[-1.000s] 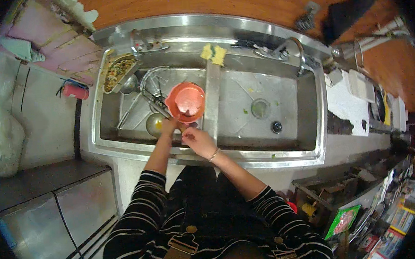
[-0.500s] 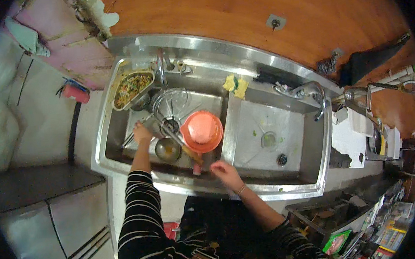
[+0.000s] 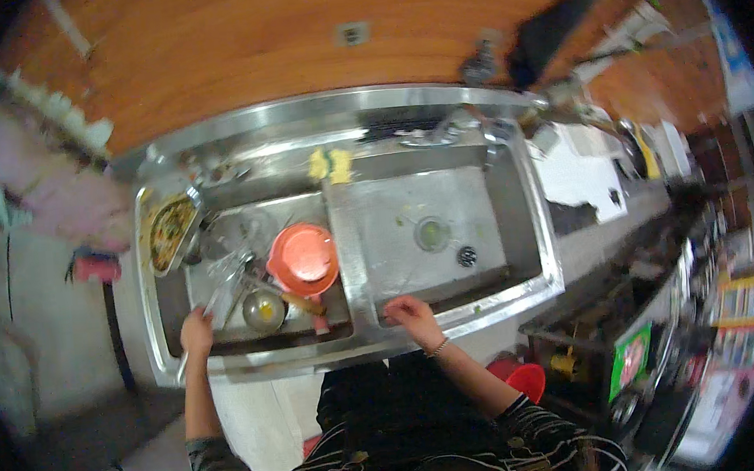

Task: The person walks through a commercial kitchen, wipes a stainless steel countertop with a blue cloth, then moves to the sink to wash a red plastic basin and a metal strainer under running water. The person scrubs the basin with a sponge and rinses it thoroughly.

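At the left basin's near left corner, my left hand is closed around a long thin metal utensil; its far end blends into other metal pieces, so its kind is unclear. My right hand hovers over the near edge of the right basin, fingers loosely bent and empty. Between the hands, in the left basin, are an orange-red plastic basin with a handle, a round metal bowl with something yellow in it, and a utensil with a wooden handle.
A metal tray of food scraps stands in the far left corner. A yellow-green cloth lies on the divider's far end. The faucet reaches over the right basin. A red bucket is below, right of my legs.
My view has swung right. My left hand has drawn back to the sink's near left edge with the long metal utensil. The wooden-handled utensil has shifted. My right hand stays near the front edge.
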A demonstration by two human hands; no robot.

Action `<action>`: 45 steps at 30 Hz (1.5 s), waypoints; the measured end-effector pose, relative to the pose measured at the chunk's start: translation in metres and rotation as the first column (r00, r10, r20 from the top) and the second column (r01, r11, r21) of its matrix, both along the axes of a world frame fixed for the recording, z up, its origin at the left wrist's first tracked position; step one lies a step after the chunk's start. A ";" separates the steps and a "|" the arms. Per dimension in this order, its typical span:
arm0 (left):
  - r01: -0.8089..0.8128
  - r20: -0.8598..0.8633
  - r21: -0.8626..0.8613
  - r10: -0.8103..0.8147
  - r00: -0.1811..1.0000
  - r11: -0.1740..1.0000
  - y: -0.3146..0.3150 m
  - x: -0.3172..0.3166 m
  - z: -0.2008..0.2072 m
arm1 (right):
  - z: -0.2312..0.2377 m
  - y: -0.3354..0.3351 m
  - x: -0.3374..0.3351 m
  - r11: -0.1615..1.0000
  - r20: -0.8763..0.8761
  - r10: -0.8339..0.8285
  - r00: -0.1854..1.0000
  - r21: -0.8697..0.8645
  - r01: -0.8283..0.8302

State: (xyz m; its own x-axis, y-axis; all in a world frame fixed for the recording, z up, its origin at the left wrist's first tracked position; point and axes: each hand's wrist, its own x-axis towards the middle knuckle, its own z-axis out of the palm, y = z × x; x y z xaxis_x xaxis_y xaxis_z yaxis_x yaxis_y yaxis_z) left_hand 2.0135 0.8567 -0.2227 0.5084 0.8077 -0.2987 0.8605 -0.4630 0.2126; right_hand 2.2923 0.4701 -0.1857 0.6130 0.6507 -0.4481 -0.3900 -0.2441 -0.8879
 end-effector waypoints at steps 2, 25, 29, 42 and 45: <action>0.015 0.140 0.083 -0.027 0.990 0.996 -0.028 -0.004 0.049 | 0.002 -0.005 -0.005 0.999 0.007 0.016 1.000 0.050 -0.016; 0.299 0.322 -0.940 -0.134 0.937 -0.167 -0.361 0.350 0.007 | 0.031 -0.114 -0.033 0.650 0.391 -0.623 0.677 -0.221 0.727; 0.602 0.388 -0.783 -0.636 0.667 0.154 -0.284 0.470 -0.032 | 0.031 -0.168 -0.026 0.703 0.412 -0.445 0.795 -0.390 0.595; 0.881 0.289 0.151 -0.872 0.395 0.449 -0.186 0.718 -0.057 | 0.034 -0.189 0.081 0.860 0.416 -0.064 0.907 -0.438 0.262; 0.901 0.360 0.128 -0.866 0.348 0.415 -0.179 0.727 -0.080 | 0.020 -0.196 0.099 0.874 0.395 -0.021 0.919 -0.439 0.208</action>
State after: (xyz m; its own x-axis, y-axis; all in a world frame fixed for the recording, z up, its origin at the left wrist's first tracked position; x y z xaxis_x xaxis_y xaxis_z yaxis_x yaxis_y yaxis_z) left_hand 2.7405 0.6776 -0.3024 0.9820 -0.1885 0.0102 -0.1731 -0.8775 0.4472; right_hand 2.3916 0.2741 -0.1660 0.8492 0.3383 -0.4054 -0.1107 -0.6366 -0.7632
